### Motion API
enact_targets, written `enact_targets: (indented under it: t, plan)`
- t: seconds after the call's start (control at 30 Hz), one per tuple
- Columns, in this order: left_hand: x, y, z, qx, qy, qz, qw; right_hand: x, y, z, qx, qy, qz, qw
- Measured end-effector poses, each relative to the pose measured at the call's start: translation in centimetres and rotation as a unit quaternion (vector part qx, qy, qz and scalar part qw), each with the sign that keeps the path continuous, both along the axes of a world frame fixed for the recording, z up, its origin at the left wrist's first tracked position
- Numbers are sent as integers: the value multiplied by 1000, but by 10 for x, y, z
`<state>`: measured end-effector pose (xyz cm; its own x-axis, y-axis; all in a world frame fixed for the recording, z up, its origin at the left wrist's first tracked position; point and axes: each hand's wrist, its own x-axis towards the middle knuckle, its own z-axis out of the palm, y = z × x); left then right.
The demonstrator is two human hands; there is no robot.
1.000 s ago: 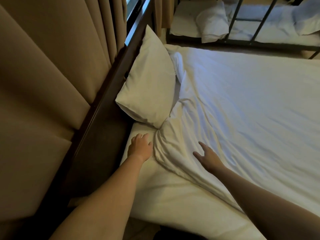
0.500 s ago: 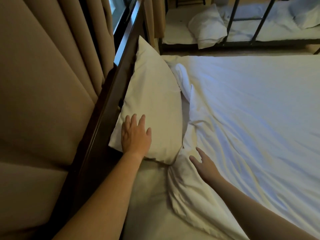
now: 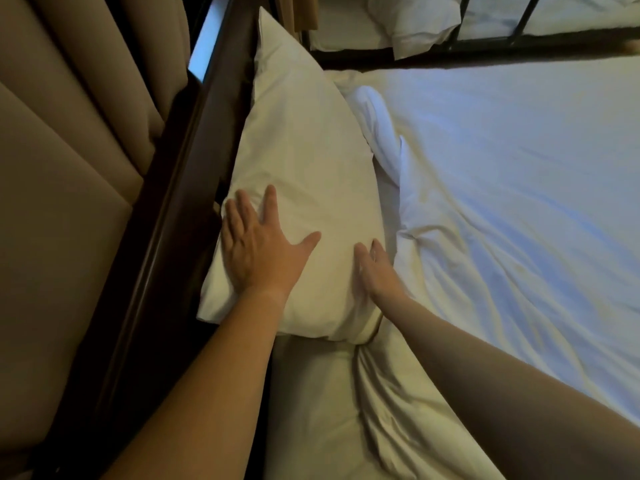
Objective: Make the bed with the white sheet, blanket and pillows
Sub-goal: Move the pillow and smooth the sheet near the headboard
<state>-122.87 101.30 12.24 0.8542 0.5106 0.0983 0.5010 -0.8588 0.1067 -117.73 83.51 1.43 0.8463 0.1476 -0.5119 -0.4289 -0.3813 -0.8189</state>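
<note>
The pillow (image 3: pixel 304 174) lies at the head of the bed, its long side against the dark wooden headboard (image 3: pixel 180 188), beside the rumpled white sheet (image 3: pixel 485 209). The left hand (image 3: pixel 258 252) rests flat on the pillow's near end, fingers straight and spread. The right hand (image 3: pixel 375 271) is edge-on at the pillow's near right edge, fingers straight and together; it appears to touch the pillow, though blur prevents confirmation.
</note>
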Motion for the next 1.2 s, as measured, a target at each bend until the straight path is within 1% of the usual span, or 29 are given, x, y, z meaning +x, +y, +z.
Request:
enact_targets:
  t: [0.07, 0.13, 0.27, 0.37, 0.47, 0.6, 0.7, 0.87, 0.97, 1.07, 1.2]
  plan:
    - [12, 6, -4, -7, -12, 3, 1000, 10, 2, -13, -9, 4, -10, 1000]
    - [21, 11, -10, -20, -14, 2, 1000, 17, 0, -25, -14, 28, -27, 999]
    - [21, 15, -26, -42, 14, -16, 999, 16, -10, -47, 25, 86, -67, 994]
    - [14, 12, -39, -6, -4, -50, 999, 10, -10, -58, 17, 75, -39, 996]
    - [9, 5, -30, -32, -32, -49, 998, 10, -3, -52, -23, 47, -46, 998]
    - [0, -12, 13, -66, -54, -41, 996, -1, 3, -23, -12, 38, -68, 997]
    - [-8, -29, 60, -38, -63, -44, 996, -17, 8, 3, 41, 38, -89, 994]
    - [-22, -57, 138, 27, -66, -63, 995, -49, 6, 63, 143, 86, -126, 978]
    - [-31, -77, 181, 24, -70, -61, 995, -61, -7, 105, 168, 104, -149, 969]
    - [-40, -100, 219, 6, -92, -53, 994, -67, -30, 147, 173, 75, -166, 968]
    - [-46, -145, 253, -24, -118, -44, 992, -64, -84, 191, 155, 27, -191, 969]
